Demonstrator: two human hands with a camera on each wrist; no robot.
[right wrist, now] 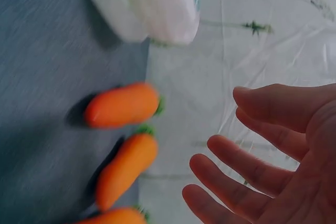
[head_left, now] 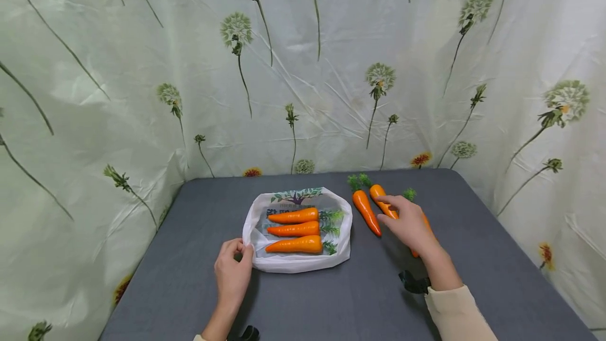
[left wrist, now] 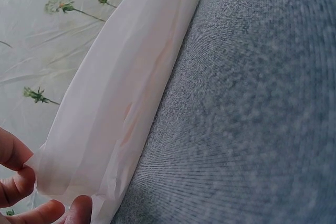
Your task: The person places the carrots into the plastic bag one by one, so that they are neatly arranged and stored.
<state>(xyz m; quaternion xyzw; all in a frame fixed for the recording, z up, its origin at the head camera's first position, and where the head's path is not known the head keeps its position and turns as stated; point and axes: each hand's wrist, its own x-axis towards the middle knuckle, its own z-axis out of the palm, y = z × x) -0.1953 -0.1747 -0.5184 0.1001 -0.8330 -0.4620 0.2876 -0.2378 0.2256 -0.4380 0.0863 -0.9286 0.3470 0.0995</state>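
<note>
A white plastic bag (head_left: 303,265) with printing on its inner side lies with its mouth spread wide. Three orange carrots (head_left: 294,229) with green tops lie side by side in it, tips to the left. My left hand (head_left: 233,268) pinches the bag's left rim; in the left wrist view its fingertips (left wrist: 21,182) grip the thin film. Over three more carrots right of the bag hovers my right hand (head_left: 409,225), fingers apart and holding nothing. One carrot (head_left: 364,210) is nearest the bag, another carrot (head_left: 381,199) is beside it, and the third is partly hidden under the hand.
Everything lies on a dark grey table (head_left: 189,299). A pale curtain (head_left: 331,93) printed with dandelions hangs behind and along the sides. Each wrist has a dark strap (head_left: 414,282); the right sleeve (head_left: 456,312) is cream.
</note>
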